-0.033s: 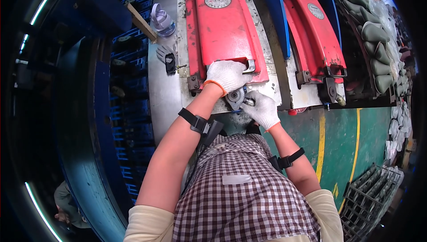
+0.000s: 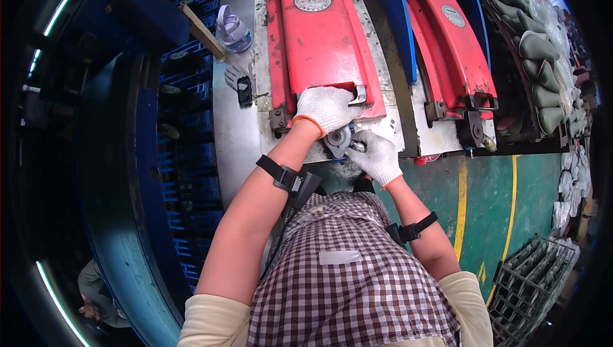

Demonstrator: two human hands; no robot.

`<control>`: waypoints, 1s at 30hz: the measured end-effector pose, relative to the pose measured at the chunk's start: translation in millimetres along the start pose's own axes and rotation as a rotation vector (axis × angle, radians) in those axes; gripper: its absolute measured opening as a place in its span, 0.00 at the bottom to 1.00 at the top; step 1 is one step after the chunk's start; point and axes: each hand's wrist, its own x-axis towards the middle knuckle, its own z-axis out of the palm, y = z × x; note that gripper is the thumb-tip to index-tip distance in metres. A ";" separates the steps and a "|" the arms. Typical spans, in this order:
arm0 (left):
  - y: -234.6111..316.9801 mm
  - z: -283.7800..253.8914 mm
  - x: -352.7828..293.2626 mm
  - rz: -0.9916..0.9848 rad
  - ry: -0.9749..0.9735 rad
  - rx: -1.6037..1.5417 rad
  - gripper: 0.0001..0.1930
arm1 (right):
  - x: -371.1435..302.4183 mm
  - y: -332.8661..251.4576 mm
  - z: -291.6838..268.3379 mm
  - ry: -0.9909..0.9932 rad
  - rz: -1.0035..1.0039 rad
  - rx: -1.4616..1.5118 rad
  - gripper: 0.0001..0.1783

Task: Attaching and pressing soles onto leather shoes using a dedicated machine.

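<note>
The red press lid (image 2: 319,40) fills the far middle, a blue upright (image 2: 393,21) walling its right side. Both gloved hands crowd its near edge by the metal latch (image 2: 338,143). Left, the bare steel strip (image 2: 233,136) gives passage, narrowed far by a plastic bottle (image 2: 233,28) and a spare glove (image 2: 237,79). Near right, green floor (image 2: 485,206) lies open

A round white label (image 2: 313,0) sits at the far end of the left red press lid (image 2: 319,40); a matching one (image 2: 453,15) marks the right lid (image 2: 453,60).
</note>
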 end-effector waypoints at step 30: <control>-1.7 3.5 1.1 0.007 0.037 0.019 0.25 | 0.0 1.7 1.3 0.037 -0.033 -0.011 0.20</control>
